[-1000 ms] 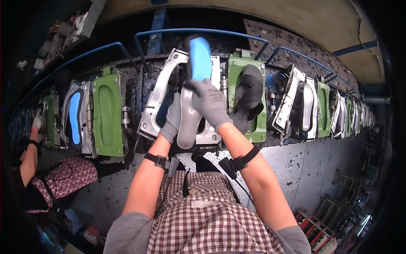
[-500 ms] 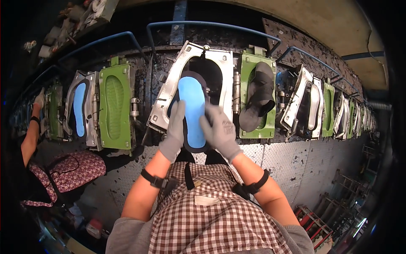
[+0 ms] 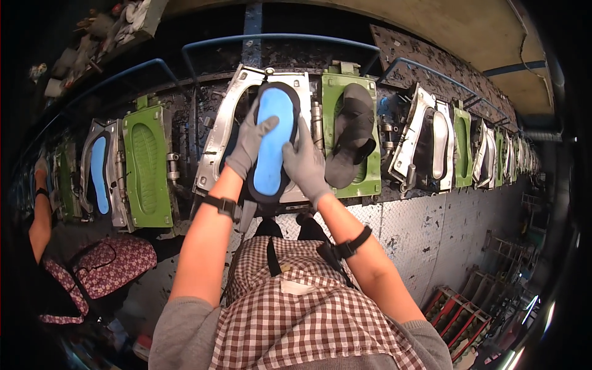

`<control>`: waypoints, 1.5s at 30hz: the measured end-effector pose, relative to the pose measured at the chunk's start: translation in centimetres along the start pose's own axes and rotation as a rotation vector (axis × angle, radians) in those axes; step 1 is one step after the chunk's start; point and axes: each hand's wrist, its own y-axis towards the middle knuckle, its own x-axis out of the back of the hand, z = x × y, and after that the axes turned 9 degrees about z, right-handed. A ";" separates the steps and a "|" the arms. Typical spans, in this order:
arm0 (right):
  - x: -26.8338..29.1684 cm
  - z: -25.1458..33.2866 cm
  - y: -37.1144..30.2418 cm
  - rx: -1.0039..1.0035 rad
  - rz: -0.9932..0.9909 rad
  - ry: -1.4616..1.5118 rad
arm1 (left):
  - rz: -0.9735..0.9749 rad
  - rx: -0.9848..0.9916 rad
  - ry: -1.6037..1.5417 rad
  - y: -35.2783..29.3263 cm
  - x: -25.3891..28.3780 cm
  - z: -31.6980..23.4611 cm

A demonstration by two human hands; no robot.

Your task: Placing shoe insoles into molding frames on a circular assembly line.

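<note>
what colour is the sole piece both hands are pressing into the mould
Light blue: the sole, seen in the head view, lies under the left hand and right hand.

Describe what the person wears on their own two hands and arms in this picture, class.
Both the left hand and the right hand wear grey knit gloves. Each wrist carries a black band: the left wrist strap and the right wrist strap. Forearms are bare; grey sleeves reach about the elbows.
</note>
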 end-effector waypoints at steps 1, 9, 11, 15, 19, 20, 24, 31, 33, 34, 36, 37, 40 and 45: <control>0.1 -0.2 1.7 0.061 -0.042 -0.044 | -0.103 0.025 -0.039 1.0 -0.1 0.2; 3.4 -3.4 1.5 0.088 0.101 -0.127 | -0.337 0.054 0.357 -0.9 -3.1 2.3; 7.5 -4.7 -1.0 0.174 0.015 0.081 | -0.450 0.070 0.810 -3.2 -6.8 2.5; 14.0 -8.1 -5.5 0.323 -0.186 0.253 | -0.162 -0.155 1.297 -4.7 -16.2 2.1; 18.1 -15.4 -6.3 0.429 -0.374 0.099 | -0.017 0.371 0.952 1.1 -21.3 3.2; 19.4 -15.5 -6.8 0.350 -0.310 0.016 | -0.166 0.167 0.516 1.5 -20.7 5.7; 28.3 -19.4 -8.8 -0.226 0.183 0.970 | -0.159 0.040 0.256 2.5 -34.0 6.2; 40.9 -34.4 -7.6 -0.030 -0.403 0.934 | 0.110 0.194 0.581 9.4 -47.4 18.9; 44.1 -38.7 -7.3 -0.106 -0.327 0.858 | 0.055 0.302 0.361 12.8 -51.4 19.3; 45.5 -38.1 -6.8 -0.123 -0.292 0.868 | 0.228 0.301 0.027 15.1 -51.0 20.1; 46.6 -40.0 -4.0 0.025 -0.374 0.718 | 0.140 0.471 0.085 16.0 -49.9 22.2; 46.9 -39.3 -2.5 0.179 -0.457 0.573 | 0.128 0.455 0.265 16.4 -48.5 22.8; 47.9 -38.1 0.4 0.256 -0.569 0.325 | 0.046 0.303 0.190 13.1 -49.2 24.2; 44.8 -37.8 2.9 0.411 -0.020 -0.373 | 0.016 0.271 0.187 8.7 -50.6 23.2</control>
